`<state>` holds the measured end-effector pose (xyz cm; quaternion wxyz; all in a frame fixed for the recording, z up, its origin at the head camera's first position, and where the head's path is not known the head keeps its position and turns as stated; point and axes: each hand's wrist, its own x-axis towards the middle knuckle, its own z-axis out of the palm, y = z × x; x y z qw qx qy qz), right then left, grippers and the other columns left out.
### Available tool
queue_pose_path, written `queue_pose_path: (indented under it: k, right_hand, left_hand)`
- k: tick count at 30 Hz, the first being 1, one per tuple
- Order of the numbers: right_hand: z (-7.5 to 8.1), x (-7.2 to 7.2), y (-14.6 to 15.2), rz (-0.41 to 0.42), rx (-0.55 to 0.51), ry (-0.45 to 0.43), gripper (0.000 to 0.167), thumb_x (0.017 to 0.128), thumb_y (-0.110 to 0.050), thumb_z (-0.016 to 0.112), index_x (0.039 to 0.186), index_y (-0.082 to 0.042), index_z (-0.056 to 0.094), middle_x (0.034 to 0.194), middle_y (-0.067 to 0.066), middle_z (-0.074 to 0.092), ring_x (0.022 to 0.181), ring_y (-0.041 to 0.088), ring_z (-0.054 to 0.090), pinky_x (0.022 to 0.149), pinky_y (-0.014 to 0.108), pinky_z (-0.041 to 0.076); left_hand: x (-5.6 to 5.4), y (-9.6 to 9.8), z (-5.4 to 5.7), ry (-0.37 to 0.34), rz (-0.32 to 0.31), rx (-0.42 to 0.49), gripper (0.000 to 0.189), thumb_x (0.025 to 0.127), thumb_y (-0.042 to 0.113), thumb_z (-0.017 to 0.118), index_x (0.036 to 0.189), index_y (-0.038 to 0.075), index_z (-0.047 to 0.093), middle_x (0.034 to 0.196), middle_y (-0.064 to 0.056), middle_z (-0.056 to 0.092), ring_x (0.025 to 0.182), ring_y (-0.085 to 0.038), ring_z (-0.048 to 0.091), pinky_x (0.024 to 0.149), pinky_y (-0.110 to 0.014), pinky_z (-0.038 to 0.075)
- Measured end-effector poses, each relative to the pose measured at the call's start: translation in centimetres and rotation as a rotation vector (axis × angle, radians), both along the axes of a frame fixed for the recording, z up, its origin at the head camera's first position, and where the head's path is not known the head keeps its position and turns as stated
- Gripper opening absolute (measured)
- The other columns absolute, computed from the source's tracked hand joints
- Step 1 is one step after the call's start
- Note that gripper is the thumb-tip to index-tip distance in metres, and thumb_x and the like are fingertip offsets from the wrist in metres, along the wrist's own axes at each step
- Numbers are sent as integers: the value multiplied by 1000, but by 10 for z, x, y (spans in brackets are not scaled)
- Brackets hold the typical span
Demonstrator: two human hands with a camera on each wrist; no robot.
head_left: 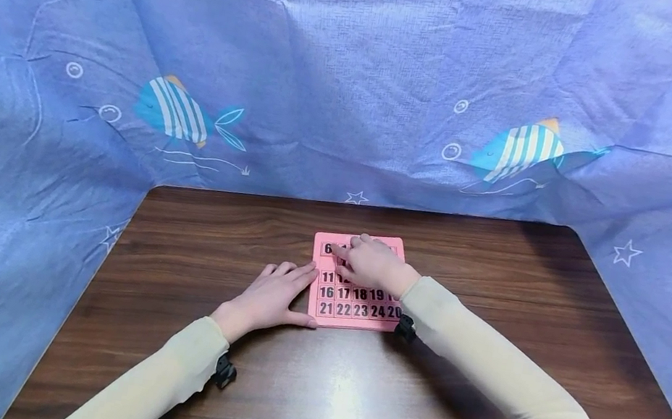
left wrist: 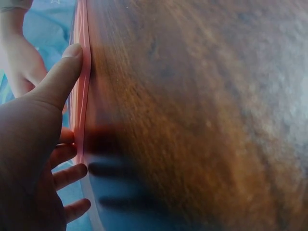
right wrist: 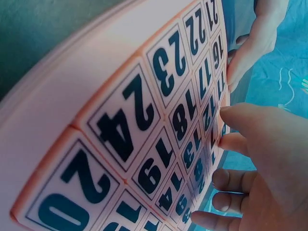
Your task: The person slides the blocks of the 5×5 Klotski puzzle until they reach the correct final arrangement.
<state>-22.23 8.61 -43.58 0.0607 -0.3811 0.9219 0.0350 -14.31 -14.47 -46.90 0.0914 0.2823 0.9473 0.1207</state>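
A pink sliding number puzzle lies flat on the table, its lower rows reading 11 up to 24 with 20 at the bottom right corner. My left hand rests along its left side, the fingertips at the edge and the thumb against the pink side near the lower left corner. Over the upper rows is my right hand, its index fingertip at the tile marked 6. A bare pink strip shows beneath that tile. The right hand covers several upper tiles. In the right wrist view, tile 24 appears large and close.
The dark wood-grain table surrounds the puzzle, with a bright glare patch in front. Blue cloth printed with striped fish hangs behind and at both sides. Black wrist devices sit on both cuffs.
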Motion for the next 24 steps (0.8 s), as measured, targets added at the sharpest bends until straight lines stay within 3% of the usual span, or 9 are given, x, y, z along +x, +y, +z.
queue_pose_path:
  k: [11,24]
  right_hand:
    - [-1,10,2,25,-15,9,51,105,-38,59,149,-13,59,115,18,68,105,34,62,91,50,54]
    - [-1,24,8,53,-43,-2,49,105,-35,58,150,-13,59,118,21,68,114,38,63,107,53,46]
  left_hand:
    - [0,0,-1,1,-1,-3,102,88,73,67,162,9,39,169,-8,33,142,-31,42,111,-55,33]
    - [2,1,-1,-5,10,1,101,87,72,68,162,10,40,169,-7,33,143,-32,41,111,-55,34]
